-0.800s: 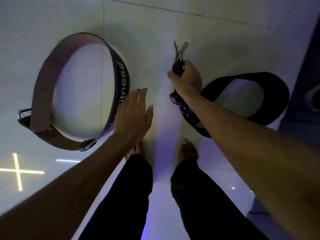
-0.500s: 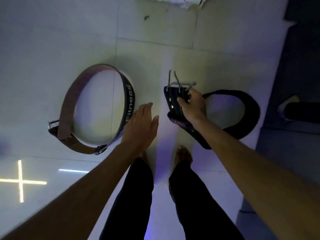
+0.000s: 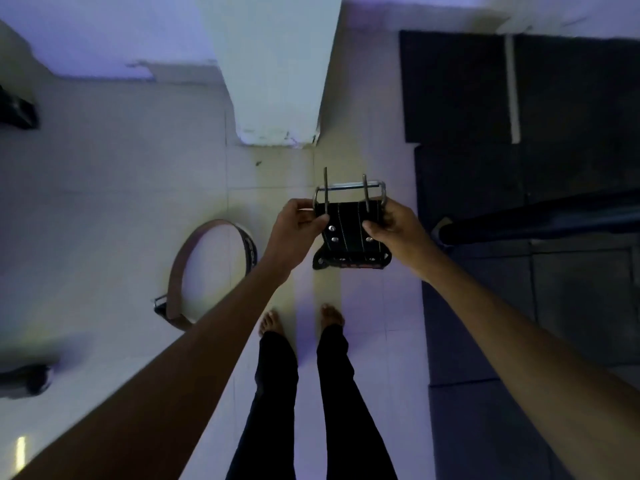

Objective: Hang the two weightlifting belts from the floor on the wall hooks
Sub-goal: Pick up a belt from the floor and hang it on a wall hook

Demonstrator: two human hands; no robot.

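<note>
I hold the black weightlifting belt (image 3: 348, 233) up in front of me by its buckle end, the metal two-prong buckle (image 3: 349, 190) pointing away. My left hand (image 3: 298, 228) grips its left edge and my right hand (image 3: 393, 226) grips its right edge. The rest of the black belt hangs below my hands, mostly hidden. The brown belt (image 3: 194, 268) with white lettering lies curled in a ring on the white tiled floor to the left of my feet, its buckle at the near end. No wall hooks are in view.
A white pillar (image 3: 277, 74) rises straight ahead. Dark rubber mats (image 3: 519, 202) cover the floor on the right, with a dark bar-like object (image 3: 519, 225) lying on them. Dark objects sit at the left edge (image 3: 17, 109) and lower left (image 3: 27, 377).
I have stood up and lifted the black belt off the floor. My left hand, empty before, has joined the right on the buckle end. The brown belt stays on the floor.
</note>
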